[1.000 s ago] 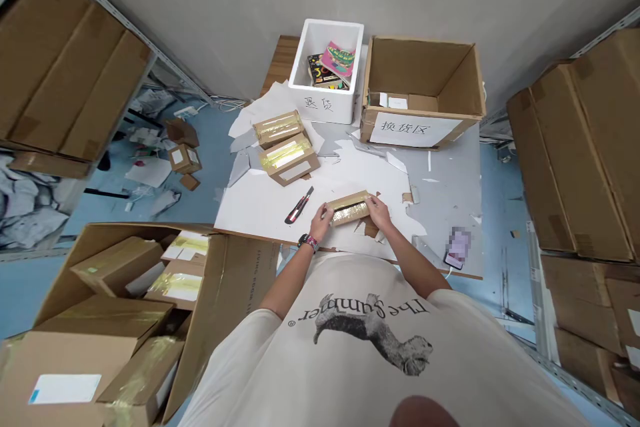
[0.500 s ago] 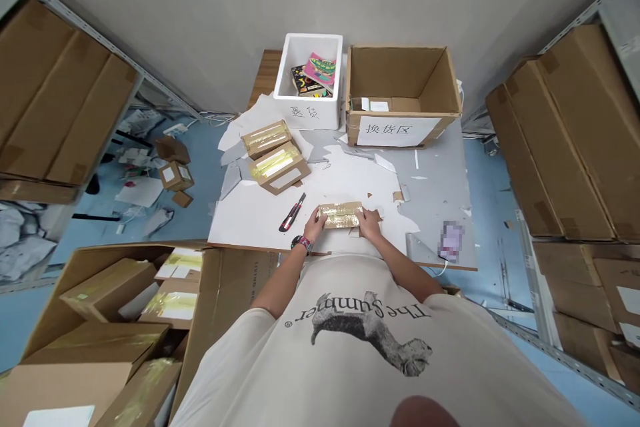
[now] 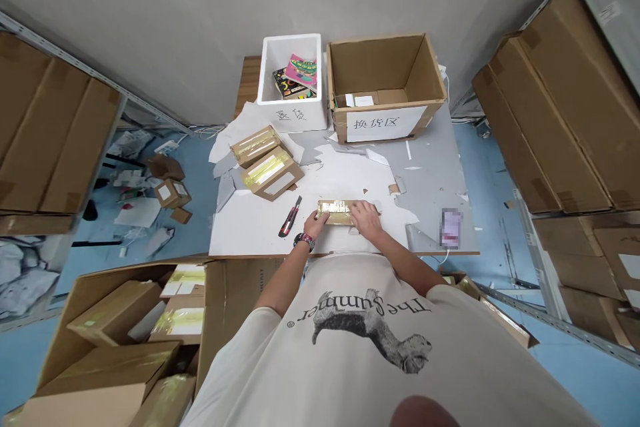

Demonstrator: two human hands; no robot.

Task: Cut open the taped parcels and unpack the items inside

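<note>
Several large cardboard cartons [image 3: 565, 113] sit on metal shelving [image 3: 560, 323] beside the worktop [image 3: 430, 213], and an open carton of taped parcels [image 3: 235, 300] stands just off its near edge. At the far edge, a white foam box [image 3: 293, 107] holding books [image 3: 301, 70] stands beside an open cardboard carton [image 3: 385, 83] with a paper label. Two taped boxes [image 3: 263, 160] lie towards the far left corner. Near the front edge, a small taped box [image 3: 335, 211] lies flat on white paper [image 3: 240, 233]. The left hand [image 3: 316, 223] and right hand [image 3: 365, 217] press on its opposite ends, apart from each other. A red-and-black utility knife [image 3: 290, 217] lies just left of the left hand.
</note>
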